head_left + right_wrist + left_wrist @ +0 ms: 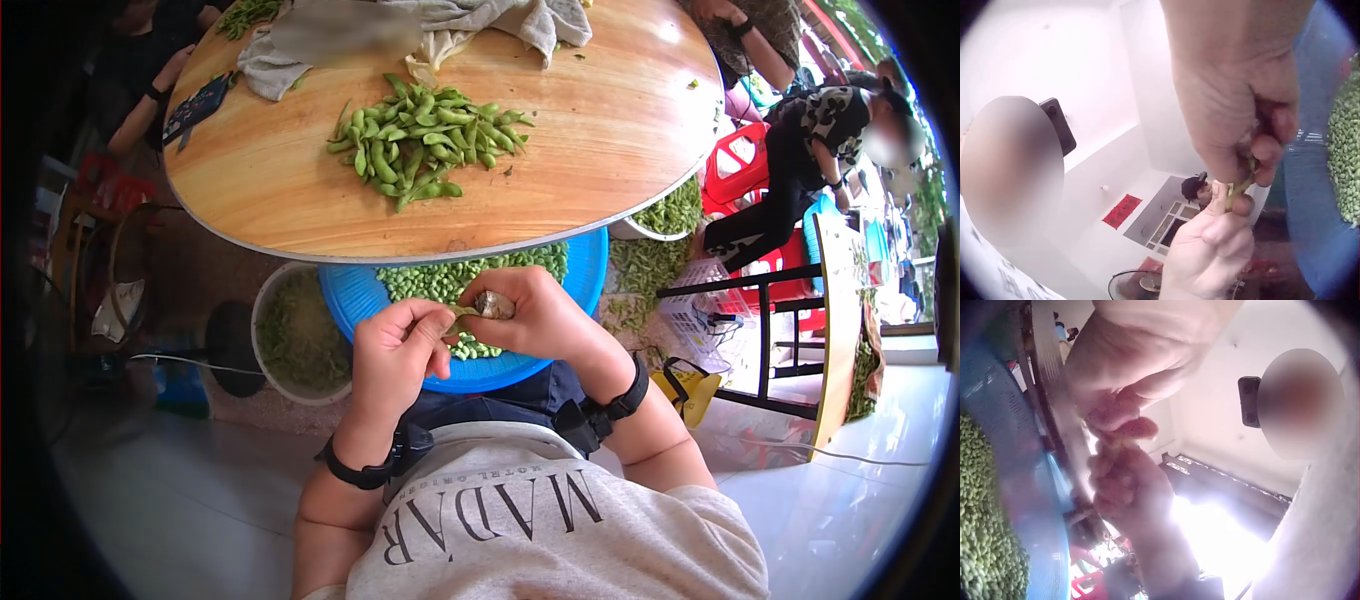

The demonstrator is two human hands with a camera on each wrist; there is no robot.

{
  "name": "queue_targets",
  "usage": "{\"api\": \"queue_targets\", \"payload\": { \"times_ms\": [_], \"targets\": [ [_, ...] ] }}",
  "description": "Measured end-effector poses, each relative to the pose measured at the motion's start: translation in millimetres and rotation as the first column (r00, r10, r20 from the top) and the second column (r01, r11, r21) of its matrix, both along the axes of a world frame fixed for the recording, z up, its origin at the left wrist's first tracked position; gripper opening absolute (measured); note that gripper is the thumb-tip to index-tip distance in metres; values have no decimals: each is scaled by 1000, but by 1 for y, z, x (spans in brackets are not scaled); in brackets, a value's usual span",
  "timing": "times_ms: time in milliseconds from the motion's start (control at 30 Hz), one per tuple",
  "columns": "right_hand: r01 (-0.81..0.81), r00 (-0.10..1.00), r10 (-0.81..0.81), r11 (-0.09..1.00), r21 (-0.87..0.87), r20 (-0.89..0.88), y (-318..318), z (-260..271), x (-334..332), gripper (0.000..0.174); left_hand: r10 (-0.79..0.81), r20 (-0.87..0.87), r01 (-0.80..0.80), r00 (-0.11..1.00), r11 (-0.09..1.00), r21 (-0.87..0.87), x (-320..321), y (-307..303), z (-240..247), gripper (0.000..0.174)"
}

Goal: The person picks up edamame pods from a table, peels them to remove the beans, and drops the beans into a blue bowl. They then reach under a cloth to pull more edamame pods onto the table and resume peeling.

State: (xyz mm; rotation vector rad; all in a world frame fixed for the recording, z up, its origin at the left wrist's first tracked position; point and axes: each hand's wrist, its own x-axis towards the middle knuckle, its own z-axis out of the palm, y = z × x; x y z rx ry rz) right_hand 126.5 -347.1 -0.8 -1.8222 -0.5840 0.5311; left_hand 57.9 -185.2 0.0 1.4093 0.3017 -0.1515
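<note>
My left hand (392,355) pinches one end of a green edamame pod (1238,192) between thumb and fingers. At the other end my right hand (540,318) grips the same pod, its fingers curled in close. A mottled grey covering (494,305) shows at the right thumb. Both hands meet over a blue basin (595,290) that holds many shelled green beans (440,278). Fingers hide most of the pod in the head view. On the round wooden table (590,180) just beyond lies a heap of unshelled edamame pods (420,135).
Left of the basin stands a white bucket (262,345) with green husks in it. Another husk-filled container (672,215) is under the table's right side. Cloths (540,25) and a dark phone-like thing (198,105) lie on the table. Other people sit around.
</note>
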Motion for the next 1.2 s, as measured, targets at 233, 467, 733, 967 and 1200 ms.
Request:
{"api": "queue_targets", "payload": {
  "times_ms": [233, 467, 733, 967, 1200],
  "targets": [
    [31, 970, 0, 992, -125, 243, -11, -14, 0, 18, -71, 32, 64, 997, 978, 200, -6, 11, -5, 12],
    [69, 991, -74, 996, 54, 111, 0, 2, -12, 26, -90, 106, 63, 990, 970, 236, -5, -1, -2, 19],
    [99, 939, -19, 971, 218, -342, 0, -4, -5, 22, -50, 145, 62, 988, 995, -76, 1, -4, -3, 15],
    [-126, 941, 172, 978, -169, 291, 2, 29, 26, 20, 174, 174, -235, 969, 862, 449, -21, 69, -26, 10],
    [330, 792, -9, 847, -416, 610, 89, 36, 76, 18, 221, 65, -128, 973, 283, 951, -39, 157, -58, 24]
  ]
}}
